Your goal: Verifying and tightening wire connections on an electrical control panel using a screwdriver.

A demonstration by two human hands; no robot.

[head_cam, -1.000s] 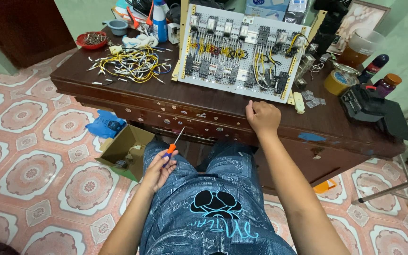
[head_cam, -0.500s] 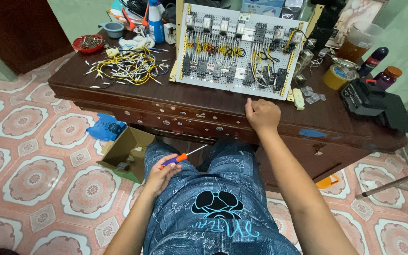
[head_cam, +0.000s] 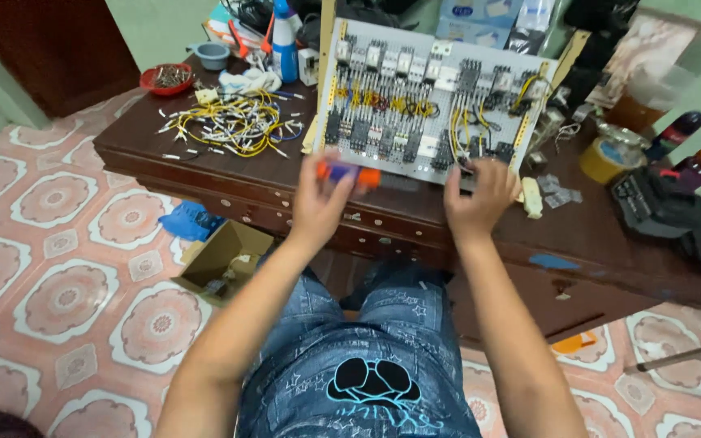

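Note:
My left hand is raised over the near edge of the dark wooden desk and grips an orange-and-blue screwdriver, blurred by motion. My right hand reaches up to the lower edge of the white wiring panel, which leans upright on the desk and carries rows of relays, terminal blocks and yellow and black wires. Its fingers touch the wires near the panel's lower right part. I sit with my knees in patterned jeans under the desk.
A heap of yellow and white wire pieces lies left of the panel. A red bowl, a spray bottle, a tape roll, bottles and a black device also sit on the desk. A cardboard box stands on the tiled floor.
My left hand rose from my lap up to the desk edge with the screwdriver. My right hand moved from the desk's edge up to the panel's lower wires.

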